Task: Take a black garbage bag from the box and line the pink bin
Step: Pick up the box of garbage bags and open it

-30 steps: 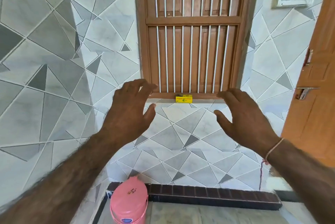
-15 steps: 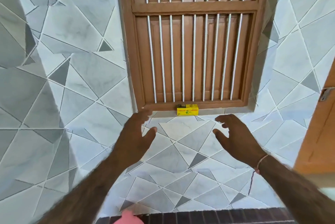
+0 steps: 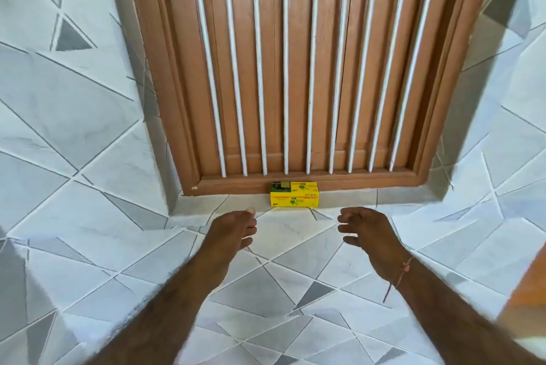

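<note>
- The yellow box (image 3: 294, 194) lay on the tiled sill, touching the bottom rail of the wooden barred window (image 3: 298, 69).
- The left hand (image 3: 233, 228) hovered near the box, below and to its left, grip open and empty.
- The right hand (image 3: 367, 230), a thread at its wrist, hovered lower right, fingers curled loosely around nothing.

A home; tiled wall (image 3: 74, 116); barred wooden window (image 3: 295, 69).

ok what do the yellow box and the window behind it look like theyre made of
Yellow box: looks like printed cardboard, with sharp folded edges and matte faces. Window frame: brown wood, grain showing, likely painted or stained. Its bars: thin white rods, probably painted metal.
</note>
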Available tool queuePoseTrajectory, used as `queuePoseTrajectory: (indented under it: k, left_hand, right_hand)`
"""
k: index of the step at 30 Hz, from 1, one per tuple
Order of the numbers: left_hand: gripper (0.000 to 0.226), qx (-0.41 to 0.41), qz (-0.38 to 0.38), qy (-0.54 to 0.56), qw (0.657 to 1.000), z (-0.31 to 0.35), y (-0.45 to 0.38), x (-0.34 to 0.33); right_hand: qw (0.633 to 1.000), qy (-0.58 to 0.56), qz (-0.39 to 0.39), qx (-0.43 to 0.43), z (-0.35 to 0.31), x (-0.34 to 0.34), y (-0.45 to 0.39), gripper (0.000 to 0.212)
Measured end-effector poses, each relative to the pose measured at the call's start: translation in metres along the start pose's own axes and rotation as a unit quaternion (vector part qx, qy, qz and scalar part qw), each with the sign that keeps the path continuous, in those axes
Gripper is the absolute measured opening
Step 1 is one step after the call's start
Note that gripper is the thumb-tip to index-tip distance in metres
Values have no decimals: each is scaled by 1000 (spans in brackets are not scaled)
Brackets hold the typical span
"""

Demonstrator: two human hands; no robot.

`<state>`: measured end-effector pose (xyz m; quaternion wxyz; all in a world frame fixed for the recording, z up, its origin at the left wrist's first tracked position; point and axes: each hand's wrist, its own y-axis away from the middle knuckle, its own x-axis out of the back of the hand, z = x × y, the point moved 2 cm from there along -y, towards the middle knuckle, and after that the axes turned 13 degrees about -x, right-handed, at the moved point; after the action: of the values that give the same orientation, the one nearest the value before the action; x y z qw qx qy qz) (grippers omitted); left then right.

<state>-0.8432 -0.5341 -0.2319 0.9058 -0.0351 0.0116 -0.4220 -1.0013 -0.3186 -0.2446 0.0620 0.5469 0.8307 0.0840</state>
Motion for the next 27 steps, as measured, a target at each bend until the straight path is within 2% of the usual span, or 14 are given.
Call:
queuePoseTrajectory:
  k: [4, 8, 11, 13, 15, 19, 21, 23, 25, 27]
  left_hand:
    - [34, 22, 49, -26, 998, -7, -67, -39]
    - [13, -12, 88, -78, 993, -11, -114, -72]
    - [36, -8, 67, -177, 982, -27, -130, -88]
    - [32, -20, 55, -198, 978, -31, -135, -92]
    - [17, -22, 67, -165, 984, -37, -142, -94]
    - [12, -27, 138, -47, 989, -40, -142, -92]
    - [16, -11, 160, 14, 987, -42, -142, -92]
    - [18, -4, 151, 77, 985, -43, -142, -84]
    - [19, -15, 115, 121, 986, -40, -143, -73]
    - [28, -28, 73, 146, 986, -36, -143, -62]
  right_hand:
    - [995, -47, -49, -72, -10, -4, -79, 17]
    - [990, -5, -84, -114, -18, -12, -135, 13]
    - [986, 38, -88, -140, -12, -21, -161, 18]
    - [983, 70, -85, -150, -10, -25, -165, 23]
    - [982, 64, -88, -154, -10, -28, -169, 28]
    - [989, 8, -75, -130, -7, -32, -164, 21]
    - [992, 6, -65, -110, -5, -33, -160, 19]
    - [995, -5, -55, -89, -7, -36, -153, 16]
    - [995, -38, -59, -75, -15, -41, -146, 11]
    - [992, -75, -73, -65, -23, -46, -139, 6]
